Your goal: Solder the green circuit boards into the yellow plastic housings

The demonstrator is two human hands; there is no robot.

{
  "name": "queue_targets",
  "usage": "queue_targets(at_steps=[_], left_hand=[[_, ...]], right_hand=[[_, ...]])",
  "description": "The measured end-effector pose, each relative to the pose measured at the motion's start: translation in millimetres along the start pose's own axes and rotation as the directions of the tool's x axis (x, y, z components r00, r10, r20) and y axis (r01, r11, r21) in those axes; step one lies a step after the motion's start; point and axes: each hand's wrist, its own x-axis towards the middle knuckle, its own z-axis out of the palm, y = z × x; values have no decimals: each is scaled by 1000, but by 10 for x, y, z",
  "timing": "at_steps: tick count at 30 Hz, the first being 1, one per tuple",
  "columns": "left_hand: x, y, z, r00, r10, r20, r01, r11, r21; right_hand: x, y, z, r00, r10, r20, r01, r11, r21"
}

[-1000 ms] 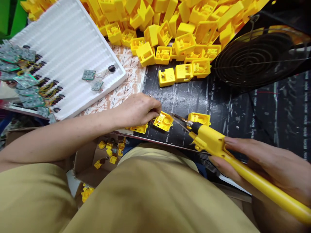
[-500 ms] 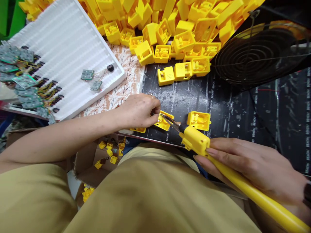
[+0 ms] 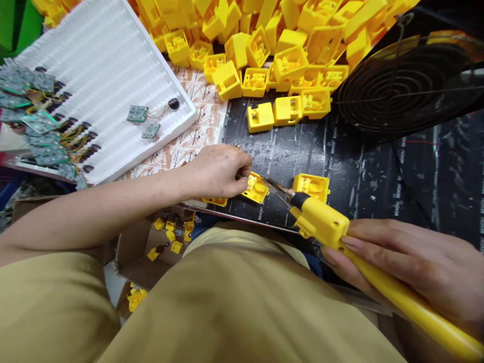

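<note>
My left hand (image 3: 223,171) is closed in a pinch at the left end of a small yellow plastic housing (image 3: 257,188), which lies open side up on the bench. The fingertips are hidden, so what they grip cannot be made out. My right hand (image 3: 412,267) is wrapped round a yellow soldering iron (image 3: 321,219) with a thin metal guide beside its tip. The iron's tip is at the housing's right edge; whether it touches cannot be told. A second open housing (image 3: 312,186) stands behind the iron, and another housing (image 3: 216,201) shows partly under my left wrist.
A large heap of yellow housings (image 3: 287,60) lies at the back. On the left a white foam tray (image 3: 109,65) carries wired circuit boards (image 3: 45,143). A black fan (image 3: 397,91) stands at back right. Below the bench edge is a cardboard box (image 3: 136,252) with yellow parts.
The soldering iron and my right hand have moved right, drawing the tip from inside the housing to its right edge. My left hand has stayed nearly in place.
</note>
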Motion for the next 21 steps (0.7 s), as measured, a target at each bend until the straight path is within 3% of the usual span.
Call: queue_targets(at_steps=[6,11,14,18,21], left_hand=[[-15,9,-30,1000,4,16,-4,1000,25],[-27,9,-32,1000,21,9,-22,999,38],[-21,1,-16,1000,24,3,-24,999,35],[-4,-7,-9,1000,14,4,-14,999,32],[5,-4,-13,1000,4,13,-4,1000,23]], right_hand=[[1,6,39,997,31,77,-29,999,-22],[148,45,80,994,-112,20,112,994,-12],[133,69,27,990,-130,47,132,990,-57],[21,10,-29,999,-24,37,25,999,-29],[-76,-32,-27,979,206,9,-206,979,-1]])
